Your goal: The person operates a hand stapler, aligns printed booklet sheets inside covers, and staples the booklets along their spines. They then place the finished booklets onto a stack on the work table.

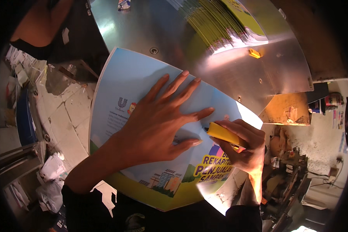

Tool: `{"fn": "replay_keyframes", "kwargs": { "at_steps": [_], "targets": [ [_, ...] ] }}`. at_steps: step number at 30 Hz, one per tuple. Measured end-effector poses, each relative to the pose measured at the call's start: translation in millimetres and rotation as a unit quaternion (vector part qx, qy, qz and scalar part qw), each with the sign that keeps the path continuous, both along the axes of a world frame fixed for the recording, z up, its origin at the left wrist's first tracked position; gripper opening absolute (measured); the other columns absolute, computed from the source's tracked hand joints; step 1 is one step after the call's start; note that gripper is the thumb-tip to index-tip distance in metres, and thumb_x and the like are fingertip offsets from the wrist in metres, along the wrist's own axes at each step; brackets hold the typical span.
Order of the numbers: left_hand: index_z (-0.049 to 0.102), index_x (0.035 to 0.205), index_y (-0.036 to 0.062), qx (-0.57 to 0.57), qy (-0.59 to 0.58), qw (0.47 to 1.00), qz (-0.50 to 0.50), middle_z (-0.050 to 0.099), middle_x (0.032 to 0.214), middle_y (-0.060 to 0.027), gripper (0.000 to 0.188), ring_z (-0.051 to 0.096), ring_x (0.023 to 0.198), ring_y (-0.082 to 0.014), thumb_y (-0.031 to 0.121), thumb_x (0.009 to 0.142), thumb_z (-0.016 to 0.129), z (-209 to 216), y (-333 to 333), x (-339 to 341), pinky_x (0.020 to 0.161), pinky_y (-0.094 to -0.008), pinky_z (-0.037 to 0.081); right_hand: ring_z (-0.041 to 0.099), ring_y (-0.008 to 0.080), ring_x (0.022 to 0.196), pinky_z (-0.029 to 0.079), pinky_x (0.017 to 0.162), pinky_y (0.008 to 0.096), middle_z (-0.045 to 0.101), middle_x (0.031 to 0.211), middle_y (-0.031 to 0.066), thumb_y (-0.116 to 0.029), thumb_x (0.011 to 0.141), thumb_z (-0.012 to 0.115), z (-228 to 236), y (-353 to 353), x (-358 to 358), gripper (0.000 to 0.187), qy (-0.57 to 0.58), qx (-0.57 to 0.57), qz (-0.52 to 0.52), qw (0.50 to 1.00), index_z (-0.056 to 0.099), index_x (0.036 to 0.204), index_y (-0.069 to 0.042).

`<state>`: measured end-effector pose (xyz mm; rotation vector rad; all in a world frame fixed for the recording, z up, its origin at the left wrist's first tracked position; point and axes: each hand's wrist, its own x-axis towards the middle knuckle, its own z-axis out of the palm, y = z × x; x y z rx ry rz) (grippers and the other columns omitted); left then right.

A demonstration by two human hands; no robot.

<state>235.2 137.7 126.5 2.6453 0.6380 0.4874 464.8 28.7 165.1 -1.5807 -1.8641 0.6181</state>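
Observation:
A large printed cover sheet [158, 85], light blue with a green lower edge, lies spread out in front of me, partly on the metal table. My left hand [158, 116] rests flat on it, fingers spread, holding nothing. Close to that hand's thumb, my right hand [241, 145] is wrapped round a small yellow stapler [222, 132]. The stapler's dark tip touches or nearly touches the middle of the sheet. What lies under the sheet there is hidden.
A fanned stack of green-edged booklets [216, 27] sits on the shiny metal table [170, 46], with a small yellow object [254, 53] beside it. Another person's arm [40, 25] shows at upper left. Paper scraps [23, 65] litter the left side; cluttered machinery [282, 174] stands at right.

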Motion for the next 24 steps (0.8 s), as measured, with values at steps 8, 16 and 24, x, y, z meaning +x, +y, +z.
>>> {"fn": "replay_keyframes", "kwargs": {
  "at_steps": [8,16,24],
  "targets": [
    [0.058,0.144,0.0292,-0.047,-0.019,0.999,0.000,0.029,0.163,-0.0198,0.059,0.019,0.153,-0.0395,0.052,0.089,0.064,-3.8,-1.1,-2.0,0.125,-0.0558,0.012,0.072,0.0184,0.080,0.057,0.070,0.0278,0.073,0.096,0.0149,0.011,0.074,0.081,1.1,8.0,-2.6,0.045,-0.041,-0.001,0.024,0.999,0.070,0.116,0.003],
    [0.055,0.146,0.0234,-0.039,-0.015,0.999,-0.005,0.029,0.162,-0.0201,0.066,0.022,0.152,-0.0402,0.055,0.089,0.063,-1.7,2.7,0.1,0.124,-0.0561,0.011,0.071,0.0218,0.081,0.057,0.071,0.0301,0.072,0.095,0.0142,0.004,0.082,0.076,-3.2,11.8,-4.8,0.039,0.126,-0.085,-0.050,0.987,0.068,0.120,0.004],
    [0.048,0.150,0.0160,-0.048,-0.020,0.999,0.012,0.036,0.159,-0.0156,0.083,0.028,0.151,-0.0338,0.059,0.082,0.072,4.1,1.8,8.4,0.124,-0.0531,0.016,0.069,0.0192,0.079,0.055,0.068,0.0327,0.074,0.093,0.0140,-0.011,0.088,0.077,-8.6,60.8,69.2,0.032,-0.054,0.121,-0.218,0.967,0.070,0.115,0.003]
  ]
}}
